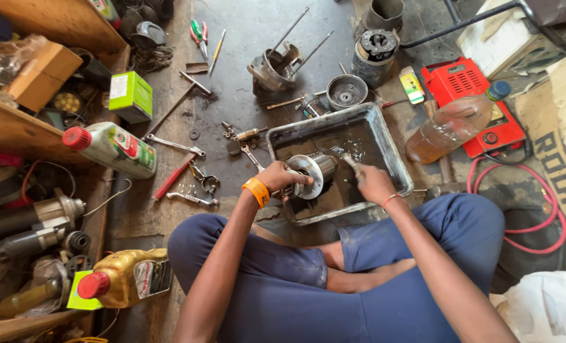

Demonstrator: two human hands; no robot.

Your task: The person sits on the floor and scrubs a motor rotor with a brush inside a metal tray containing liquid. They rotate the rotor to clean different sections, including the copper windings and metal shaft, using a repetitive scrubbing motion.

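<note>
Head view: just below the middle of the frame, the left hand [281,178], with an orange wristband, is closed around a cylindrical metal motor housing [313,172] with a round flange, holding it over the grey metal wash tray [394,154]. The tray sits centre-right and holds dark, dirty liquid. The right hand [373,183] is closed on a small brush [351,162] whose tip points at the housing's upper side. The person sits cross-legged in blue trousers at the bottom of the frame.

Judged from this, the step in hand is scrubbing the housing clean. To do it well, keep the part low over the tray so that drips fall back into the liquid, turn it with the left hand so each face meets the bristles, and work the brush into the flange edge, where grime is likely to collect.

To the left of the tray lie wrenches [187,198] and a red-handled tool [172,179] on the dark floor. A clear plastic bottle [454,122] of amber liquid lies across a red machine [473,105] at upper right, and other motor parts [275,67] stand at top centre.
</note>
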